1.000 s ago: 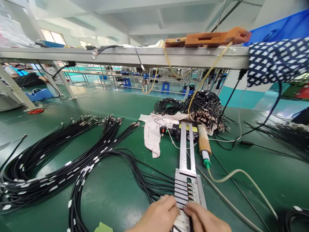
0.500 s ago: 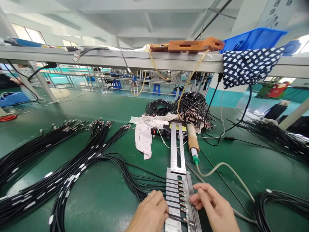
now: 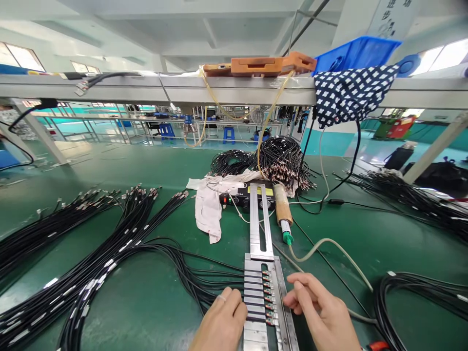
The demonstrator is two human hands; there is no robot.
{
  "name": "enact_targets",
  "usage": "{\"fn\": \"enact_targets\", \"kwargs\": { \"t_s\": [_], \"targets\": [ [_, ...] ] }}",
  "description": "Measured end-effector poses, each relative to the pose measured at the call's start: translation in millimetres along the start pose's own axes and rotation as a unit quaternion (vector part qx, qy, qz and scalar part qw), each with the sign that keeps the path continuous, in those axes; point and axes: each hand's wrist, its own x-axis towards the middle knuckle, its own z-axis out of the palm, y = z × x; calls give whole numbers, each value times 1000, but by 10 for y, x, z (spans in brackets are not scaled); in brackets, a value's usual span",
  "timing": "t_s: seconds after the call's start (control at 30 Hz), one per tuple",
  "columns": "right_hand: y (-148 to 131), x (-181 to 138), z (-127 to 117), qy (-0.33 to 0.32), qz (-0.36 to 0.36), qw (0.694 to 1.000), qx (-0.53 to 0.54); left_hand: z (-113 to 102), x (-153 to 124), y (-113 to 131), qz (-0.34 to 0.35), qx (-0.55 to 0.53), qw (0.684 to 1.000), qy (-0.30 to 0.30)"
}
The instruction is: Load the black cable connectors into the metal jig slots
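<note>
My left hand (image 3: 221,321) rests at the left edge of a slotted metal fixture (image 3: 258,292), its fingers curled over the black cables (image 3: 197,280) that run into the slots. Several cable ends with metal connectors (image 3: 268,297) lie side by side in the fixture. My right hand (image 3: 321,314) hovers at the fixture's right edge with its fingers loosely bent and nothing in them. A long metal rail (image 3: 256,219) extends away from the fixture.
Big bundles of black cables (image 3: 91,243) cover the green table's left side, with more coils at the back (image 3: 281,158) and right (image 3: 413,292). A white cloth (image 3: 208,204), a black control box (image 3: 241,199), a taped tool with a green tip (image 3: 283,214) lie ahead. An overhead shelf (image 3: 164,87) spans the bench.
My two hands have separated: the right hand lifted off the fixture and moved to its right edge. The view has shifted right and the fixture now shows more loaded connectors.
</note>
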Motion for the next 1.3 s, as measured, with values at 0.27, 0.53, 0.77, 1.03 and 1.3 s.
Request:
{"fn": "enact_targets", "kwargs": {
  "t_s": [0.27, 0.53, 0.77, 1.03, 1.3],
  "targets": [
    [-22, -18, -10, 15, -30, 999, -25, -25, 13, 29, -1, 30, 1000, -1],
    [71, -69, 19, 23, -83, 995, -60, -66, 64, 67, -15, 46, 998, -31],
    [83, -71, -8, 0, -120, 989, -87, -52, 64, 59, -16, 33, 999, 4],
    [66, 14, -135, -51, -191, 971, -137, 40, 28, 37, -5, 25, 1000, -1],
    [56, -45, -80, -15, -174, 975, -139, 74, -21, 105, -3, 81, 994, 72]
  ]
}}
